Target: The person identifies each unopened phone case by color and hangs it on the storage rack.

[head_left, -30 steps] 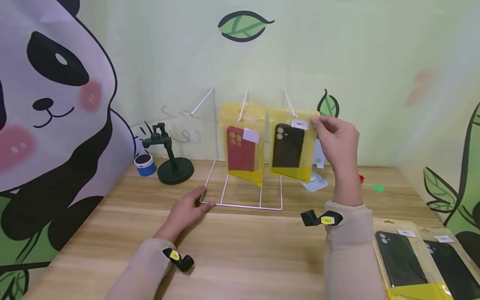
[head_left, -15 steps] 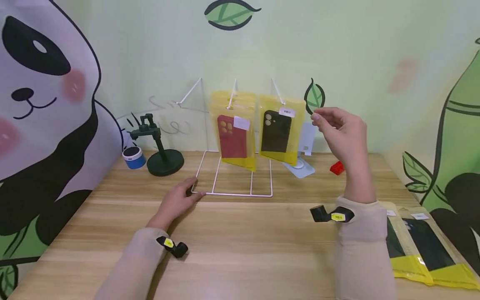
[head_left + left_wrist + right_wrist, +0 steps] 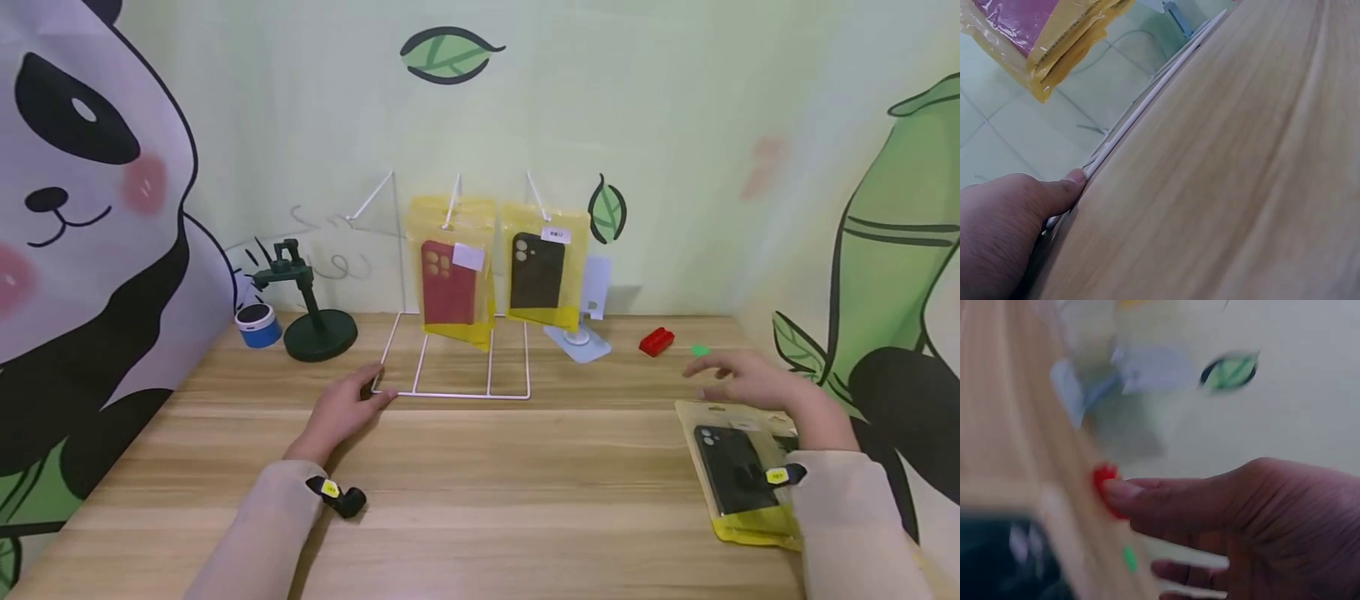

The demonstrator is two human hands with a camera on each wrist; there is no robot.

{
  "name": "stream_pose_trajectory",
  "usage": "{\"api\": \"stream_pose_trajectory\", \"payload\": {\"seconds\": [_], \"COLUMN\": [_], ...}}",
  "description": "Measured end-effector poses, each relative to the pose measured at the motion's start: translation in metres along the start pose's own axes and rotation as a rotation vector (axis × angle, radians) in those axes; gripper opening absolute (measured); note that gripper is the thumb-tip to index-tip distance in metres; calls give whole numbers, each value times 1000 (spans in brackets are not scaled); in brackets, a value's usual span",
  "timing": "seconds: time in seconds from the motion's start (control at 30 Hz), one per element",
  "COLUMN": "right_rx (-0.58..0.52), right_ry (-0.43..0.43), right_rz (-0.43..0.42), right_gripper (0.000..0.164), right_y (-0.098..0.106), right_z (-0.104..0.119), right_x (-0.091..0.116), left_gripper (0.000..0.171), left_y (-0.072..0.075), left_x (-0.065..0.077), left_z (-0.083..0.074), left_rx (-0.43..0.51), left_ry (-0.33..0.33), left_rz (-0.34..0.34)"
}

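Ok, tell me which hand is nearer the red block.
Right. The right hand is right of the red block, apart from it; the left hand is farther off leftward, at a corner of the white rack.

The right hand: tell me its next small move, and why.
Probably lower the right hand and pinch the top edge of the left packet lying on the table: the hand is empty and near that edge, the left hand holds the corner of the rack, and its leftmost hook is bare.
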State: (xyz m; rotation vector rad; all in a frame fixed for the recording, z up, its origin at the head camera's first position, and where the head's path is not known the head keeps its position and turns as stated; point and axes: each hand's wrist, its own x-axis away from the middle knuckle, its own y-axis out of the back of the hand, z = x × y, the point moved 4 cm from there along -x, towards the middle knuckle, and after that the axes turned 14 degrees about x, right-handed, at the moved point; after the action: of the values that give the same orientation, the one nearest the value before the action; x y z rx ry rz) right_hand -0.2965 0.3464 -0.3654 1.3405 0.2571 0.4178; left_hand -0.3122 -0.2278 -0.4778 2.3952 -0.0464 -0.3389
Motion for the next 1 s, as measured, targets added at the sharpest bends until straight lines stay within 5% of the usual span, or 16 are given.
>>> {"api": "stream_pose_trajectory", "payload": {"seconds": [0.17, 0.37, 0.53, 0.7, 1.0], "right_rx": [-64, -107, -102, -86, -445], "right_ry": [-151, -155, -137, -136, -119], "right_rz": [270, 288, 201, -27, -272], "right_gripper": [57, 22, 15, 36, 34], "right_y": [-35, -42, -42, -24, 19], "right_z": [-46, -52, -53, -46, -12], "right_x": [5, 7, 7, 7, 11], "left_gripper": [69, 69, 70, 70, 68], "left_y": [2, 0, -2, -2, 1], "left_x": [4, 6, 8, 7, 2], "left_z": [1, 3, 4, 5, -1], "left_rx": [-1, 7, 17, 15, 7], "left_ry": [-7, 5, 13, 28, 8], "left_rz": [-1, 2, 4, 3, -9]}}
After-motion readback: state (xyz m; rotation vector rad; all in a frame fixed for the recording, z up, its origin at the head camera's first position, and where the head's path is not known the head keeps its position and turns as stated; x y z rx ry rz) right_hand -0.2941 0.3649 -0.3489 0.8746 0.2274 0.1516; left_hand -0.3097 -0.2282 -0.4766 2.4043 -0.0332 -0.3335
